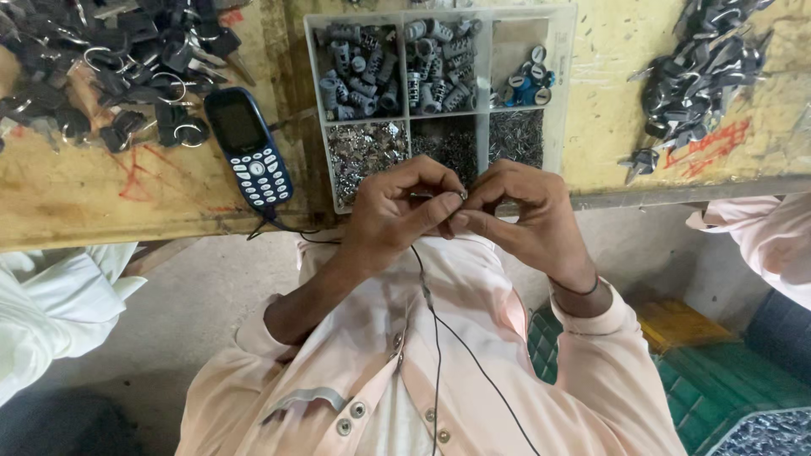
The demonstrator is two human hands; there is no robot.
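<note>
Both of your hands are pinched shut on one small metal part (463,194), which sits between their fingertips just below the parts tray: your left hand (397,211) closes its grip on it from the nine o'clock side, thumb and forefinger touching it, and your right hand (524,215) meets it from three o'clock, fingers curled tight; what kind of part it is stays too small to tell. Going by size from there, the yellow worktop (84,194) fills the top of the view, worn and marked with red scribbles. On it at twelve o'clock from your hands lies the clear compartment tray (562,101), with grey metal cylinders (359,72) in its upper left and middle cells, a few blue and silver round pieces (528,84) in the upper right cell, and fine silvery bits (363,152) in the lower cells. At ten o'clock a heap of black-headed keys (110,59) spreads over the worktop, and at two o'clock a second pile of dark keys (701,76) lies well apart from the tray. Just beside the tray at ten o'clock rests a blue keypad phone (249,148), and a thin black cord (435,338) runs down over your pink shirt (473,380).
</note>
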